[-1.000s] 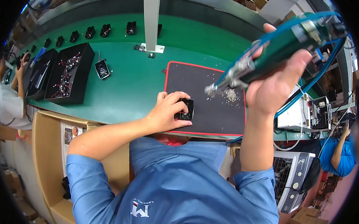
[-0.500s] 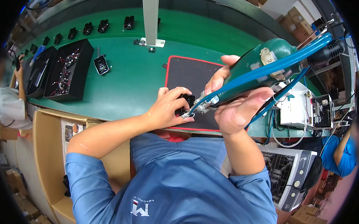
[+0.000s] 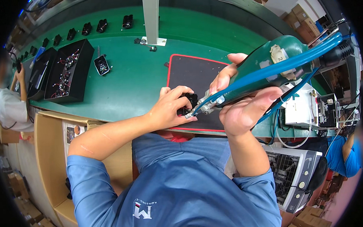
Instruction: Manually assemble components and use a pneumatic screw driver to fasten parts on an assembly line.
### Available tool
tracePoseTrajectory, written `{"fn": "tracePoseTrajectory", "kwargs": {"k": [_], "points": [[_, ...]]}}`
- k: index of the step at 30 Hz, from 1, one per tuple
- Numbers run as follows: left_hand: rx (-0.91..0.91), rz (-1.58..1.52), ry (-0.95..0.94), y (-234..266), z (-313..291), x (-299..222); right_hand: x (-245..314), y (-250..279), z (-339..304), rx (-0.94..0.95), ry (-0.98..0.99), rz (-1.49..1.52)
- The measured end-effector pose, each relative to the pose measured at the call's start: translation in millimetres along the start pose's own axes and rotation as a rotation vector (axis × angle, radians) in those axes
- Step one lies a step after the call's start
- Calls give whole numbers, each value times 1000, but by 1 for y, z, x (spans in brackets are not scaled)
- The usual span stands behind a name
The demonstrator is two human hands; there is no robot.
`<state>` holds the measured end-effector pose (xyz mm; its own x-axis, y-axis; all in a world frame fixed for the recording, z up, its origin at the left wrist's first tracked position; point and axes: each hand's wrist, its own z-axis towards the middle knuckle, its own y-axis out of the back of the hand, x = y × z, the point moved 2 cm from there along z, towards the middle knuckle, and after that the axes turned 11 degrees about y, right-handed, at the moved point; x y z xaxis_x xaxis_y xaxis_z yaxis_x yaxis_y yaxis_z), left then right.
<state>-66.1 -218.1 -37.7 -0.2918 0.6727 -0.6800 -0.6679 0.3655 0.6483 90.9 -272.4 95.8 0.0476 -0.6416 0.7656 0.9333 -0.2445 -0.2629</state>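
My right hand (image 3: 239, 115) is wrapped around the thick green body of a power screwdriver (image 3: 260, 68), which slants down to the left. A blue hose (image 3: 299, 60) runs along the tool to its metal nose (image 3: 207, 107). That nose meets a small black plastic housing (image 3: 192, 98), pinched between the fingers and thumb of my left hand (image 3: 168, 109). Both are over the dark work mat (image 3: 192, 71) with a red border. Much of the housing is hidden by my fingers and the tool, so the exact contact point cannot be seen.
A black bin (image 3: 72, 73) of small wired parts stands left on the green bench (image 3: 120, 87). Nearby lies an open housing (image 3: 102, 65). Several black housings (image 3: 102, 26) line the back. A metal post (image 3: 151, 18) rises mid-bench. Another person (image 3: 14, 105) works far left.
The view has shifted slightly. The screwdriver and my right hand appear a little further right, while my left hand keeps its hold on the black housing.
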Motion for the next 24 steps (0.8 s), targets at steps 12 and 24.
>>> {"fn": "tracePoseTrajectory", "kwargs": {"k": [12, 24], "points": [[-9, -10, 17, -1, -1, 2, -5, -3, 2, 59, -61, -25], [-36, -29, 17, -2, 0, 2, 5, -22, 22, 44, -8, -7]]}}
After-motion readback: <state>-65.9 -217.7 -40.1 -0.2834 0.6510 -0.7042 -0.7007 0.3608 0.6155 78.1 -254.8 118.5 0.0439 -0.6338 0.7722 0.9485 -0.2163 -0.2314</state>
